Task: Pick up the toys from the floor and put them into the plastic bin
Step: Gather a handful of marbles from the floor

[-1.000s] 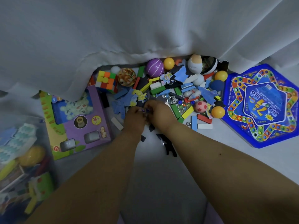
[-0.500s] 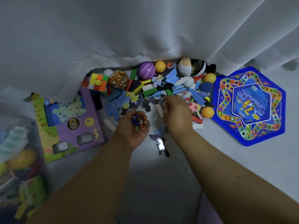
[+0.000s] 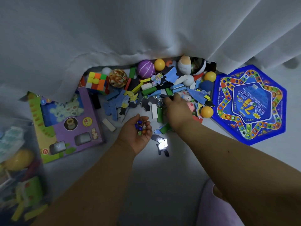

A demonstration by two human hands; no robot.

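Head view, looking down at a pale grey floor [image 3: 146, 185] that ends at a white curtain [image 3: 114, 30]. A heap of toys [image 3: 156, 88] lies along the curtain's hem: a colour cube [image 3: 97, 82], a purple striped ball [image 3: 145, 69], yellow balls, wooden blocks and blue puzzle pieces. The left hand [image 3: 136, 133] is turned palm up, its fingers curled round a cluster of glass marbles [image 3: 140, 127]. The right hand [image 3: 176, 110] reaches palm down into the heap; whether its fingers grasp anything cannot be told. Right of the heap lies a blue hexagonal game board [image 3: 249, 103] with a large yellow "7" at its centre; its other writing is too small to read. Left lies a purple toy box [image 3: 65, 121], print unreadable. The clear plastic bin [image 3: 17, 168], toys inside, stands at the left edge.
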